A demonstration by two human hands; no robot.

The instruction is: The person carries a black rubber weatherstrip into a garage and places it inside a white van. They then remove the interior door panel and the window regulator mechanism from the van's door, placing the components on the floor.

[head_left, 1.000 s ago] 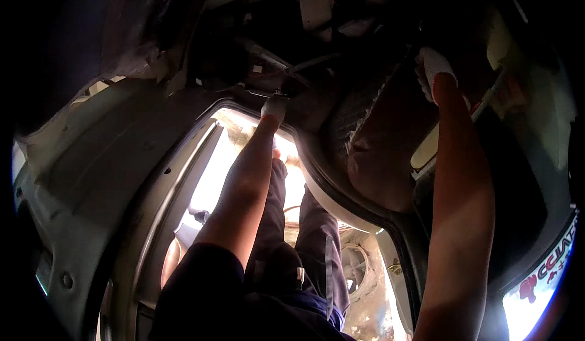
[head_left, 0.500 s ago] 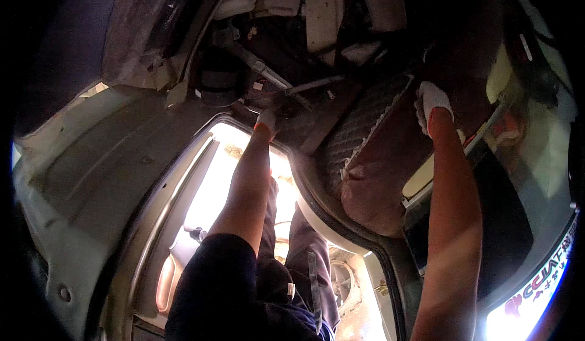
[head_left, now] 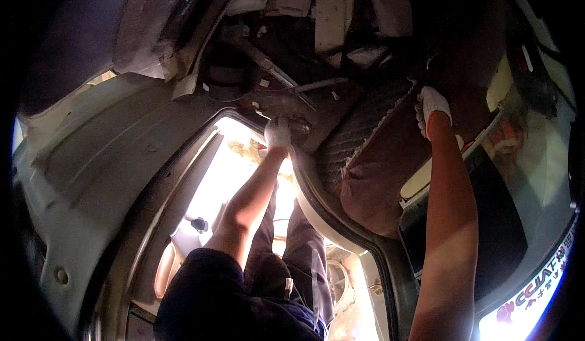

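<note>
A white-gloved left hand (head_left: pixel 278 135) was set at the far rim of a bright door opening (head_left: pixel 341 241), while a gloved right hand (head_left: pixel 434 104) curled over a brown covering (head_left: pixel 390 170) on the right; whether either had closed on anything could not be told. The covering lay to the right of a ridged dark pad (head_left: pixel 359 127), its left edge ragged. Good handling there likely called for a steady brace on the left, an even hold on the right and fingers kept off the metal bar (head_left: pixel 320 85) beyond. The vehicle cabin (head_left: pixel 109 152), the only evident container, held pale panels (head_left: pixel 333 12) at the far end.
</note>
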